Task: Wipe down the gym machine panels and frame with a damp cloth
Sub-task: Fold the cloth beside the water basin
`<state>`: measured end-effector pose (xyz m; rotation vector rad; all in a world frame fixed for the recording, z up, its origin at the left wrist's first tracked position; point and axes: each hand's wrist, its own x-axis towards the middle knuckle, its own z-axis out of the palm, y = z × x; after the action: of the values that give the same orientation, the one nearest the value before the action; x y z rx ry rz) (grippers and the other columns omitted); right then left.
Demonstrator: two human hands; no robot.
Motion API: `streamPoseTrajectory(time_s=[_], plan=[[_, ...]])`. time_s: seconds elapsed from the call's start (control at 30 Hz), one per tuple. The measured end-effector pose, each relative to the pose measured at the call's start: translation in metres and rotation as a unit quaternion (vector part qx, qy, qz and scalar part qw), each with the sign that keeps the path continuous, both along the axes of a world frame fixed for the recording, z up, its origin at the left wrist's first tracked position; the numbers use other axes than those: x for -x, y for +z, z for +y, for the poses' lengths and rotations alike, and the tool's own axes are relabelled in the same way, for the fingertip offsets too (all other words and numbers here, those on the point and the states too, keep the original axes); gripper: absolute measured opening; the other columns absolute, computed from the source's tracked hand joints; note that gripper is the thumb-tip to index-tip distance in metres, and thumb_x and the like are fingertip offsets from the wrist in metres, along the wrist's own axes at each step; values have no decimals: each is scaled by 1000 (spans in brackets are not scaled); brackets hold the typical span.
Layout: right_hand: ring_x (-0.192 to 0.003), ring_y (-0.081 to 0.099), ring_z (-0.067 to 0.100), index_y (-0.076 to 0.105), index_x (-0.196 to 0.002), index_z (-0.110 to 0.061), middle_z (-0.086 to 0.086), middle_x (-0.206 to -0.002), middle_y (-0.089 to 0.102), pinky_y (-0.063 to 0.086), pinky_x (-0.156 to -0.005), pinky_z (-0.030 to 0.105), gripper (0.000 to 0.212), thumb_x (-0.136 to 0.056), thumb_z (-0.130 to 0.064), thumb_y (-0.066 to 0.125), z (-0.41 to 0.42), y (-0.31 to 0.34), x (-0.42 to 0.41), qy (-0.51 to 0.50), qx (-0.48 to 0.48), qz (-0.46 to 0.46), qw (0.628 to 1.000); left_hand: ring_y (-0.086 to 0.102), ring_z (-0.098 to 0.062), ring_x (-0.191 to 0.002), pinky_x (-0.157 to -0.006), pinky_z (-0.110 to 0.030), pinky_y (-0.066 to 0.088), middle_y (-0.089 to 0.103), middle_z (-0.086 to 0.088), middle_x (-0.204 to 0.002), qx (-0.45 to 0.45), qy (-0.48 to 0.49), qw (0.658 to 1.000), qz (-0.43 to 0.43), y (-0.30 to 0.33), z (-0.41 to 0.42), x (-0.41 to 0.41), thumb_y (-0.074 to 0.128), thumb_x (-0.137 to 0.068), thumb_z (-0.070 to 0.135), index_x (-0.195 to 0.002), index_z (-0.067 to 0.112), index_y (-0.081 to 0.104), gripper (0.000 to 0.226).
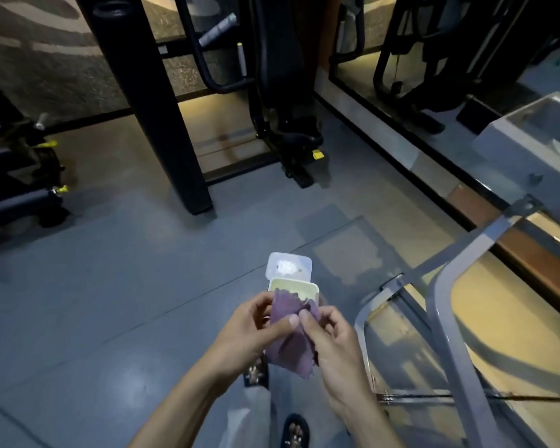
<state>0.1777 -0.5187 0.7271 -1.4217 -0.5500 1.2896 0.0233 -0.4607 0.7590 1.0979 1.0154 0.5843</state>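
A purple cloth point(288, 345) hangs bunched between both hands at the lower middle of the head view. My left hand point(253, 331) grips its left side with thumb across the front. My right hand point(332, 337) pinches the cloth's upper right part with thumb and fingers. Just beyond the hands, on the grey floor, sits a small pale yellow tub point(299, 287) with its clear lid point(290, 265) flipped open. A black gym machine upright point(149, 101) stands ahead on the left, and more black machine frame point(272, 92) stands behind it.
A grey metal frame point(450, 305) slants across the right side near my right hand. Black padded rollers with yellow tabs point(23, 176) lie at the left edge. A mirror wall with a low ledge point(401, 147) runs along the right. My feet point(293, 431) show at the bottom.
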Motion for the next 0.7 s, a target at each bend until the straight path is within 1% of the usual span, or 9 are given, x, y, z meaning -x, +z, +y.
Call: streamPoseTrajectory(time_s=[0.1, 0.17, 0.27, 0.33, 0.4, 0.5, 0.6, 0.63, 0.7], plan=[[-87, 63, 24, 63, -80, -21, 22, -93, 68, 51, -76, 41, 41, -73, -53, 87, 35, -28, -4, 16, 79, 11, 997, 72, -29, -112, -97, -43, 59, 77, -6, -114, 13, 8, 999, 30, -40, 39, -8, 82, -78, 33, -121, 13, 68, 49], [-93, 68, 27, 65, -96, -12, 24, -104, 72, 53, -86, 47, 40, -76, -41, 83, 62, -48, -5, 13, 127, 61, 990, 73, -29, -110, -100, -46, 57, 78, -6, -111, 22, 15, 999, 44, -73, 67, -12, 81, -77, 34, -119, 14, 69, 48], [-114, 69, 32, 64, -124, 2, 24, -119, 71, 45, -110, 56, 47, -87, -28, 71, 102, -81, -6, 11, 198, 182, 963, 74, -23, -98, -90, -35, 58, 79, -8, -105, 59, 20, 996, 59, -116, 110, -16, 76, -88, 16, -116, 8, 69, 30], [-120, 66, 32, 67, -127, -1, 21, -127, 69, 44, -113, 53, 41, -97, -28, 59, 127, -104, -8, 21, 235, 242, 941, 73, -17, -91, -83, -27, 57, 80, -8, -101, 83, 10, 994, 71, -141, 137, -16, 71, -92, 6, -115, 5, 69, 23], [-119, 67, 30, 69, -126, -2, 20, -127, 69, 51, -106, 47, 40, -98, -28, 56, 148, -130, -11, 37, 259, 259, 930, 71, -11, -90, -83, -25, 56, 78, -6, -100, 93, -6, 992, 90, -165, 160, -15, 68, -85, 14, -115, 4, 69, 32], [-101, 74, 30, 70, -121, 0, 21, -114, 74, 60, -87, 38, 39, -94, -29, 64, 177, -165, -15, 34, 309, 164, 936, 70, -11, -94, -91, -31, 55, 77, -11, -106, 111, -32, 986, 116, -201, 188, -15, 65, -86, 15, -116, 7, 71, 31], [-97, 74, 27, 71, -116, -10, 11, -105, 77, 60, -88, 47, 70, -77, -68, 75, 199, -211, -13, 86, 344, 38, 934, 70, -1, -93, -87, -19, 52, 77, 1, -102, 136, -32, 981, 135, -241, 208, -22, 64, -98, 2, -118, 6, 68, 21], [-96, 74, 27, 73, -112, -15, 7, -101, 77, 60, -84, 45, 65, -76, -69, 76, 207, -228, -14, 89, 350, 16, 932, 70, -1, -93, -86, -20, 52, 77, 6, -100, 130, -24, 982, 137, -256, 214, -26, 67, -98, 11, -118, 9, 68, 20], [-90, 73, 23, 75, -104, -17, 2, -94, 78, 57, -69, 32, 28, -88, -40, 78, 224, -262, -19, 56, 344, -12, 937, 71, -6, -97, -90, -29, 55, 76, 9, -102, 120, -23, 982, 142, -291, 228, -36, 72, -89, 38, -115, 16, 69, 34]])
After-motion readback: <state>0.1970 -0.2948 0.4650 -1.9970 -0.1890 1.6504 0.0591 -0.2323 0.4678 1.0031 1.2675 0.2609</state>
